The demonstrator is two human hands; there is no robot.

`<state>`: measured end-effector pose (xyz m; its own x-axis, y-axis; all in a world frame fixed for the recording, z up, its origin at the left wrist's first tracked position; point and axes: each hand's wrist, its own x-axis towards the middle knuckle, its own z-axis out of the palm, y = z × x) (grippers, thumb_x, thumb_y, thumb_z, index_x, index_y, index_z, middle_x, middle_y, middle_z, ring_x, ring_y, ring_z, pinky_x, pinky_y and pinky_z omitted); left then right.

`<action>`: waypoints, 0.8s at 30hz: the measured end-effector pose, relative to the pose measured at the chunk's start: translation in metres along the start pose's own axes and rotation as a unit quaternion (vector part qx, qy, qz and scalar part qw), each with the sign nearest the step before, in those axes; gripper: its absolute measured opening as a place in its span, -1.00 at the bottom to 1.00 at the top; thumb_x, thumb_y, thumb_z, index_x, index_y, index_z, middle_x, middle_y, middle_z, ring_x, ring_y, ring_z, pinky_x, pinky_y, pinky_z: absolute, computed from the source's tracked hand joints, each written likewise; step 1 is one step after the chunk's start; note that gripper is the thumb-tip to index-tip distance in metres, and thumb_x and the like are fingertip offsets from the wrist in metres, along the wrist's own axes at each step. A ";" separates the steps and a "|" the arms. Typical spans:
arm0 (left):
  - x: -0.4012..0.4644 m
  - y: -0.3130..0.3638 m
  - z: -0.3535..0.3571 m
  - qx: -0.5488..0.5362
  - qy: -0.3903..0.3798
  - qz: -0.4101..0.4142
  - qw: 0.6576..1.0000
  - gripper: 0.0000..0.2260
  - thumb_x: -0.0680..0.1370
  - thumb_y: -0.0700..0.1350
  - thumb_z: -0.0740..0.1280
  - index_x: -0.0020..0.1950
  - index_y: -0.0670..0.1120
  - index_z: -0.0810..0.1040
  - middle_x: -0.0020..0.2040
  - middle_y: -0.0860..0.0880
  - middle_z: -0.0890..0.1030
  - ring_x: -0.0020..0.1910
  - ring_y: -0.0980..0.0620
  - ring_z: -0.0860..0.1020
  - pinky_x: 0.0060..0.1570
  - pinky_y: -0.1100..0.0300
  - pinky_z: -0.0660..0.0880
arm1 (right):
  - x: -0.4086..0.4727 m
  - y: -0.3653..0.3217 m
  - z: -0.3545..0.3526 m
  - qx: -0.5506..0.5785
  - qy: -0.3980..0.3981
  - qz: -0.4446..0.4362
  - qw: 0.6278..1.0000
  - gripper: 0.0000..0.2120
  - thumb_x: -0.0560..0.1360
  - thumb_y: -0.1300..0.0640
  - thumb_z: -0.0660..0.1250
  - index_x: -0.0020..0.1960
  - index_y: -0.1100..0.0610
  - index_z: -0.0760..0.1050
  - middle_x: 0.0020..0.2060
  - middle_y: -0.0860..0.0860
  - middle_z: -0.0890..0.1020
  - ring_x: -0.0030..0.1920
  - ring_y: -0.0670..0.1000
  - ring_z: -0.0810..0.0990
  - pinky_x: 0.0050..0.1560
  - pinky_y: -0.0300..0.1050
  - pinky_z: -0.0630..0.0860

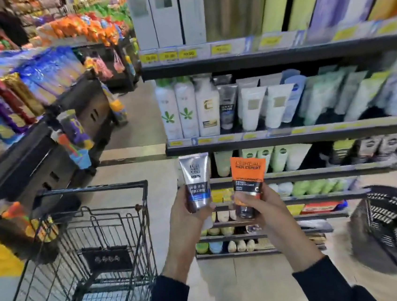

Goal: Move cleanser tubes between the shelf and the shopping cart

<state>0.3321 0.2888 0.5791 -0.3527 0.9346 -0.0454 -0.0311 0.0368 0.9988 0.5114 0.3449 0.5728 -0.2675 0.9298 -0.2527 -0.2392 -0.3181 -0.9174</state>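
My left hand grips a silver cleanser tube with a blue band, held upright by its lower end. Just to its right, my right hand grips an orange and black cleanser tube, also upright. Both tubes are raised in front of the shelf, level with its lower rows of tubes. The black wire shopping cart stands at the lower left, beside my left forearm. Its basket shows through the wire, and I cannot tell what lies inside.
The shelf rows hold many white, green and grey tubes and bottles. A black plastic basket sits on the floor at the right. A snack display rack runs along the left side of the aisle, with bare floor between it and the shelf.
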 end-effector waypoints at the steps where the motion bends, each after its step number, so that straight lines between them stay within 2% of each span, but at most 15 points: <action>1: 0.001 0.000 0.014 0.004 0.000 0.004 1.000 -0.57 0.50 -0.33 0.48 0.27 0.05 0.55 0.09 0.06 0.71 0.11 0.07 0.66 0.11 0.13 0.58 | -0.001 -0.004 -0.015 0.003 0.005 -0.002 1.000 -0.67 0.51 0.25 0.49 0.25 0.11 0.56 0.03 0.13 0.75 -0.02 0.18 0.75 -0.13 0.03 0.63; 5: 0.009 -0.004 0.066 0.023 0.001 0.014 1.000 -0.51 0.49 -0.29 0.52 0.30 0.11 0.50 0.12 0.12 0.69 0.15 0.11 0.64 0.18 0.08 0.58 | -0.002 -0.016 -0.068 0.009 0.015 -0.008 1.000 -0.58 0.44 0.20 0.53 0.27 0.13 0.55 0.04 0.16 0.73 0.02 0.24 0.74 -0.08 0.11 0.61; 8: 0.016 -0.002 0.095 0.023 -0.002 0.022 1.000 -0.49 0.49 -0.33 0.51 0.25 0.15 0.47 0.07 0.18 0.68 0.09 0.17 0.64 0.11 0.19 0.60 | -0.001 -0.023 -0.099 0.008 0.020 -0.007 1.000 -0.60 0.48 0.23 0.51 0.29 0.14 0.53 0.05 0.18 0.73 0.03 0.24 0.74 -0.03 0.16 0.63; 12: 0.035 0.003 0.121 0.029 0.015 0.023 0.999 -0.47 0.47 -0.28 0.54 0.32 0.06 0.44 0.16 0.11 0.66 0.14 0.15 0.64 0.22 0.09 0.59 | 0.007 -0.037 -0.122 0.002 0.018 -0.012 1.000 -0.60 0.49 0.24 0.50 0.30 0.14 0.54 0.09 0.19 0.72 0.02 0.23 0.74 0.01 0.16 0.63; 15: 0.055 0.010 0.131 0.043 0.026 0.040 0.998 -0.48 0.46 -0.25 0.56 0.33 0.03 0.44 0.12 0.14 0.67 0.10 0.19 0.64 0.19 0.12 0.59 | 0.020 -0.048 -0.129 0.005 0.019 -0.016 1.000 -0.52 0.40 0.17 0.53 0.30 0.12 0.54 0.11 0.18 0.72 0.05 0.24 0.74 0.06 0.23 0.64; 18: 0.078 0.017 0.139 0.069 0.052 0.079 0.993 -0.51 0.47 -0.22 0.56 0.23 0.18 0.45 0.09 0.20 0.63 0.04 0.26 0.61 0.08 0.30 0.56 | 0.036 -0.055 -0.132 0.006 0.019 -0.019 1.000 -0.49 0.37 0.14 0.54 0.30 0.12 0.55 0.12 0.20 0.71 0.10 0.22 0.72 -0.05 0.14 0.65; 20: 0.094 0.022 0.143 0.086 0.063 0.108 0.988 -0.51 0.48 -0.20 0.56 0.14 0.28 0.42 0.11 0.19 0.60 0.05 0.23 0.59 0.02 0.37 0.54 | 0.047 -0.059 -0.132 0.009 0.020 -0.018 1.000 -0.50 0.36 0.15 0.54 0.29 0.12 0.55 0.12 0.19 0.71 0.07 0.18 0.72 -0.11 0.04 0.64; 24: 0.131 0.025 0.149 0.091 0.097 0.133 0.982 -0.54 0.48 -0.17 0.56 0.15 0.26 0.44 0.14 0.09 0.62 0.07 0.18 0.58 0.07 0.29 0.53 | 0.068 -0.068 -0.130 -0.003 0.019 -0.021 1.000 -0.49 0.34 0.14 0.56 0.26 0.12 0.57 0.11 0.23 0.70 0.03 0.18 0.72 -0.08 0.10 0.63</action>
<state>0.4241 0.4651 0.6007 -0.4974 0.8358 0.2324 0.2474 -0.1201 0.9614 0.6304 0.4538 0.5777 -0.2219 0.9487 -0.2253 -0.2442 -0.2778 -0.9291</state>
